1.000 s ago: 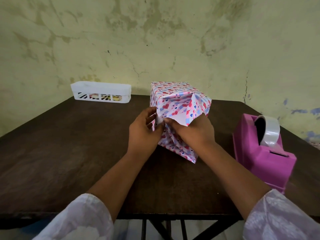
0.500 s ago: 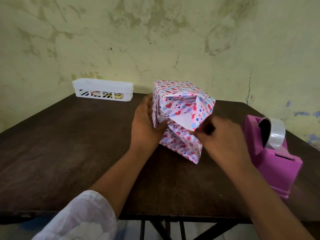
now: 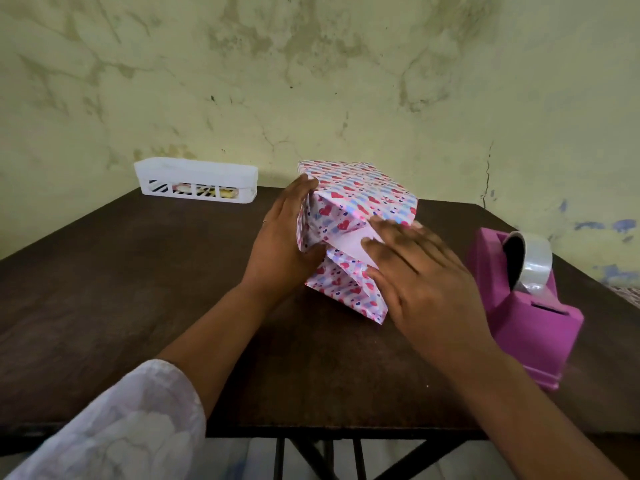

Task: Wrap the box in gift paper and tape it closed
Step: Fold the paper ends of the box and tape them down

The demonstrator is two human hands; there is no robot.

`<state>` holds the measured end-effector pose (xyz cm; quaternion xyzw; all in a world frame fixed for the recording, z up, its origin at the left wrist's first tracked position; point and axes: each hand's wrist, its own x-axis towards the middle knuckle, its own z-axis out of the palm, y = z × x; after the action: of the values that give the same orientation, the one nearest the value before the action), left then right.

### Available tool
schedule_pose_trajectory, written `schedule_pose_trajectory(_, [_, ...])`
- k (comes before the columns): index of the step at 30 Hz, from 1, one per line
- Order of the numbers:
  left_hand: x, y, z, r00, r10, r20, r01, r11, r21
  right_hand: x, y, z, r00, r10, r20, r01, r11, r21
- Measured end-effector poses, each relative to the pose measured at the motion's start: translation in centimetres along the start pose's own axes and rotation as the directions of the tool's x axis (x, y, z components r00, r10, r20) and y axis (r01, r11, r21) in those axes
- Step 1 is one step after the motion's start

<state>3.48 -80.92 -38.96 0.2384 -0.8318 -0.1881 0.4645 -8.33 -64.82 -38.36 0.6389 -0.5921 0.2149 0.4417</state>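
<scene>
The box (image 3: 360, 192), covered in white gift paper with red and blue hearts, stands on the dark wooden table (image 3: 138, 289). My left hand (image 3: 284, 244) lies flat against the box's left side, thumb pressing the near end fold. My right hand (image 3: 422, 278), fingers straight and spread, presses the folded triangular flap (image 3: 346, 242) against the near end of the box. A loose bottom flap of paper (image 3: 343, 289) spreads onto the table below. The pink tape dispenser (image 3: 530, 320) with a roll of clear tape (image 3: 533, 268) stands to the right of my right hand.
A white slotted plastic basket (image 3: 195, 180) with small items inside sits at the table's far left edge against the stained wall. The table's near edge runs just below my forearms, with metal legs underneath.
My right hand let go of its pinch, swung out toward the dispenser, and now lies flat on the flap. My left hand slid from the near fold onto the box's left side.
</scene>
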Motion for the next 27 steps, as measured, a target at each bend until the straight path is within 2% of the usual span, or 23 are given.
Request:
schedule_pose_trajectory(7, [-0.1,-0.1,-0.2,1.0,0.014,0.013,-0.013,0.998,-0.069,-2.1,0.0,-0.3,0.99,-0.133,0.051,0.133,0.991,0.004])
schedule_pose_trajectory(14, [-0.2,-0.9,0.3,1.0,0.006,-0.004,-0.006,0.99,-0.141,-1.8,0.3,0.7,0.99,0.034,0.134,-0.029,0.999,-0.036])
schedule_pose_trajectory(22, [-0.3,-1.2,0.3,0.999,0.052,0.013,-0.048,0.979,-0.196,-0.9,0.7,1.3,0.979,-0.011,0.202,0.026,0.997,-0.071])
schedule_pose_trajectory(25, [-0.2,-1.0,0.4,1.0,0.013,0.019,-0.009,0.982,-0.189,-0.8,0.8,1.3,0.986,-0.035,0.164,0.047,0.997,-0.067])
schedule_pose_trajectory(27, [-0.2,-0.9,0.5,1.0,0.003,-0.01,-0.004,0.988,-0.157,-0.9,0.7,1.1,0.982,-0.031,0.188,0.045,0.996,-0.073])
